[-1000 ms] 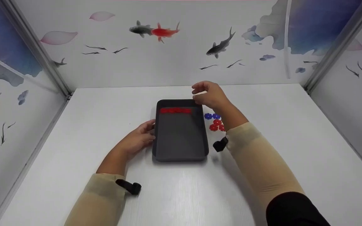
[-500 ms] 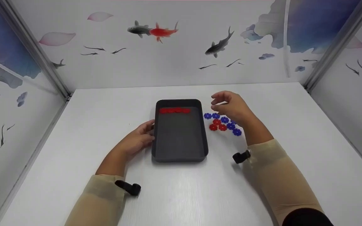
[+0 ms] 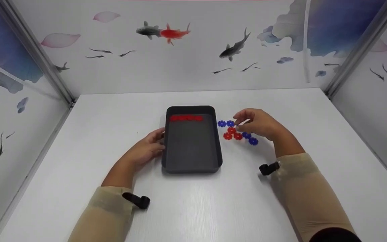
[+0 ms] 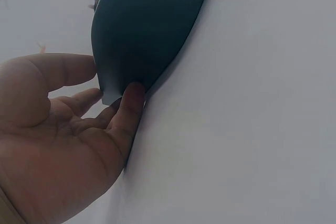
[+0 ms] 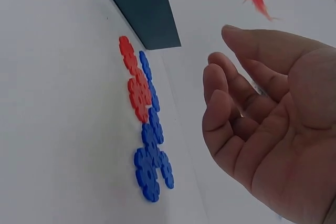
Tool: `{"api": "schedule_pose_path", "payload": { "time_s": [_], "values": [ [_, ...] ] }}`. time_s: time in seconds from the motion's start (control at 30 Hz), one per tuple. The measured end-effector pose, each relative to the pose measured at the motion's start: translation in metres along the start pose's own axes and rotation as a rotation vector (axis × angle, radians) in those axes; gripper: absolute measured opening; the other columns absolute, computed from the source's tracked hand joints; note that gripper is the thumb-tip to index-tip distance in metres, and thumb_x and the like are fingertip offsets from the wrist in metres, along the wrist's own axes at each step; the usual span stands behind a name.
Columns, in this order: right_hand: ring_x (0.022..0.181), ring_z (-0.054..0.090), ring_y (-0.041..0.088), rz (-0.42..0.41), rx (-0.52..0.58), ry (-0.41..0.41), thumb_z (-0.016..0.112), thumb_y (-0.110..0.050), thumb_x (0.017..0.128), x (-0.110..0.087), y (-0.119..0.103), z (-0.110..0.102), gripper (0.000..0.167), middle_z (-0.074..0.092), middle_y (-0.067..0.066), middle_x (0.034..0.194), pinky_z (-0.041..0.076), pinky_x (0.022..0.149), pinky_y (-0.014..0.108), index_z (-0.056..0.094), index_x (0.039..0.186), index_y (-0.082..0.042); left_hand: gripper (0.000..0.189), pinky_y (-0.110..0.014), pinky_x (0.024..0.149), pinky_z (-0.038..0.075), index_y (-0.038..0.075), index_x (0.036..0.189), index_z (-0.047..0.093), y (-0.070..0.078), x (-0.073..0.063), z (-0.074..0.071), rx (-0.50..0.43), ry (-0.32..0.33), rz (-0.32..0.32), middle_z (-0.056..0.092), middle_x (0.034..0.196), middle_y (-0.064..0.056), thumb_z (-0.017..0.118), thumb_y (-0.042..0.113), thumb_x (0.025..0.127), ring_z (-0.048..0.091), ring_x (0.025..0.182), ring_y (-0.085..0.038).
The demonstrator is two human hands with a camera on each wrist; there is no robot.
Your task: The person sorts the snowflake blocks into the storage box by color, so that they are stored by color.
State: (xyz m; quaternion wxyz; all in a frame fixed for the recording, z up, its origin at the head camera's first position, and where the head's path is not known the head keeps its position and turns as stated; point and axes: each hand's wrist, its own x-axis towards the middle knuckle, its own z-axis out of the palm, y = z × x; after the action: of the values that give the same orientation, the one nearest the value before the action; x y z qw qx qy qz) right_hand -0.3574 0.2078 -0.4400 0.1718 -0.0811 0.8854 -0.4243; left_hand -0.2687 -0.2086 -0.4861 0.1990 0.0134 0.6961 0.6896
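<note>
A dark grey rectangular tray lies on the white table, with a row of red flower-shaped plastic discs along its far end. Against the tray's left wall rest the fingers of my left hand; the left wrist view shows the hand with its fingers at the tray's outer side. Right of the tray are loose red discs and several blue discs. My right hand hovers over them, hiding some blue ones. In the right wrist view, its bent fingers and thumb stand apart with nothing between them.
White table stretches around the tray. A back wall printed with fish rises behind it, with side panels at left and right. Black clip-like pieces stick out from both sleeves at the wrists.
My right hand has moved from the tray's far right corner rightward, then lower towards the blue discs, uncovering some discs. The left hand stays at the tray's left side.
</note>
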Motion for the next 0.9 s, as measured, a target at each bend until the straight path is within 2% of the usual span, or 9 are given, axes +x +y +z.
{"api": "schedule_pose_path", "payload": {
  "time_s": [0.13,0.33,0.9],
  "values": [
    [0.113,0.069,0.025,0.010,-0.061,-0.024,0.083,-0.020,0.093,0.003,0.012,0.000,0.045,0.068,0.007,0.128,0.060,0.100,0.041,0.067,0.135,-0.020,0.079,-0.048,0.127,0.037,0.015,0.171,0.024,-0.001,0.002,-0.002,0.008,-0.005,0.003,0.025,0.178,-0.009,0.052,-0.003,0.100,0.037,0.160,-0.029],
    [0.116,0.064,0.026,0.040,-0.122,-0.025,0.084,-0.021,0.091,0.008,0.025,0.004,0.040,0.069,0.004,0.125,0.055,0.106,0.045,0.069,0.128,-0.024,0.078,-0.050,0.131,0.033,0.014,0.172,0.022,-0.001,0.003,-0.002,0.007,-0.016,0.007,0.022,0.179,-0.010,0.050,-0.003,0.101,0.031,0.163,-0.030],
    [0.118,0.059,0.030,0.072,-0.240,-0.032,0.086,-0.016,0.089,0.011,0.020,0.015,0.035,0.067,0.007,0.124,0.055,0.111,0.050,0.071,0.121,-0.020,0.079,-0.049,0.130,0.035,0.015,0.172,0.023,-0.001,0.003,-0.001,0.007,-0.001,0.001,0.023,0.179,-0.011,0.050,-0.005,0.100,0.033,0.162,-0.029]
  ]
}}
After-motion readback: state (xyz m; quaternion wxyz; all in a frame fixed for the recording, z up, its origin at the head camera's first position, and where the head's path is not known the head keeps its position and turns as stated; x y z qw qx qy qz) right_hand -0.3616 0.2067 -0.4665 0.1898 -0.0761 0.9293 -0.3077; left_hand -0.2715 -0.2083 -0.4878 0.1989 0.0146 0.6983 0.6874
